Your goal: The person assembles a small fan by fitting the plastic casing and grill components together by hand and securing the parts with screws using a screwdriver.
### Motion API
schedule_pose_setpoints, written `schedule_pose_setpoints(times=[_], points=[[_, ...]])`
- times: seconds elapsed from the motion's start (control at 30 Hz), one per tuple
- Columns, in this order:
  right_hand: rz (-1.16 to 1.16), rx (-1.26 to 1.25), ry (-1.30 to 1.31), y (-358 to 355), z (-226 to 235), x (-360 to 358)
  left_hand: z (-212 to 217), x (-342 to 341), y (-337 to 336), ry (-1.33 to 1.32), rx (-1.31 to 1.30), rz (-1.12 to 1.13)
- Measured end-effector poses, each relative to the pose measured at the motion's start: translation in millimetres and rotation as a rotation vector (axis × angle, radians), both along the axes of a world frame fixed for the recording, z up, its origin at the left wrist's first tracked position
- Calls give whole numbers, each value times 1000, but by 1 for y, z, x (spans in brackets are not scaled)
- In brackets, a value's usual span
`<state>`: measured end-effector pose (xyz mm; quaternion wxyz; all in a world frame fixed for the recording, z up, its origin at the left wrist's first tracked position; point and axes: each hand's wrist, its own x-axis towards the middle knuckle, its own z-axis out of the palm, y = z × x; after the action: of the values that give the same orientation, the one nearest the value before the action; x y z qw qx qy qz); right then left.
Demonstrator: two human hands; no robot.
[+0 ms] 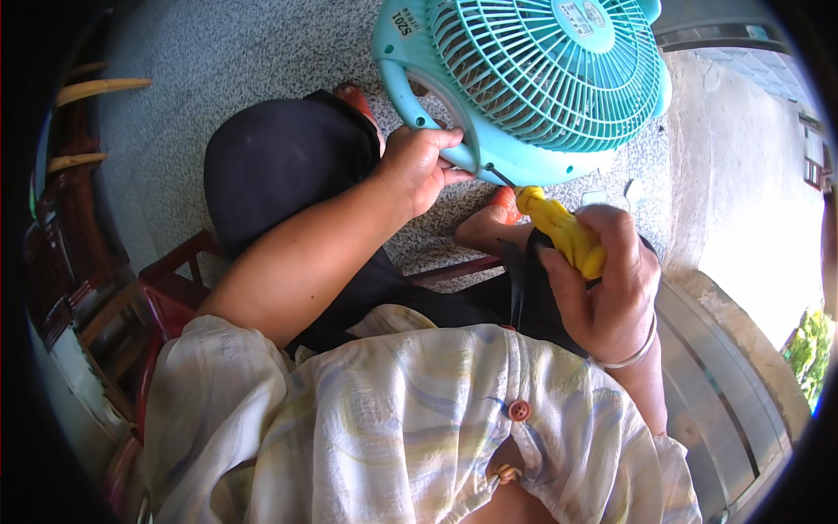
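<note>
A turquoise electric fan [537, 153] with a round slatted grille fills the upper right of the view, its back side toward me. My left hand [421, 168] is closed around the fan's curved handle, thumb on top. In my right hand [615, 279] is a screwdriver [563, 229] with a yellow handle, gripped between thumb and fingers. Its thin dark shaft reaches to a screw hole in the fan's rim, just right of my left fingers. Whether the tip sits on a screw is too small to tell.
Speckled grey floor [262, 52] lies under the fan. My dark-clad knee [288, 166] is at left, with red footwear beneath. Part of a dark red chair [170, 284] shows beside me. Small pale objects [635, 190] lie on the floor right of the screwdriver. A doorway edge is at right.
</note>
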<state>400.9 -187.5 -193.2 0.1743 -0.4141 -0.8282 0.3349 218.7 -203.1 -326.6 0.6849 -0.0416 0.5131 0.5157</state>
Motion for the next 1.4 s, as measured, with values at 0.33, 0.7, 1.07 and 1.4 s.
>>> schedule_pose_setpoints(times=[0.33, 0.7, 1.07, 1.4], points=[[140, -111, -49, 2, 7, -4, -10, -3, -2, -6, -3, -5], [-42, -209, 101, 2, 0, 14, -12, -6, -4, -72, 19, -42], [-44, -212, 190, 5, -8, 14, -11, -5, -4, -37, 25, -42], [-307, -439, 209, 3, 1, 28, -15, -6, -5, -59, 29, -33]])
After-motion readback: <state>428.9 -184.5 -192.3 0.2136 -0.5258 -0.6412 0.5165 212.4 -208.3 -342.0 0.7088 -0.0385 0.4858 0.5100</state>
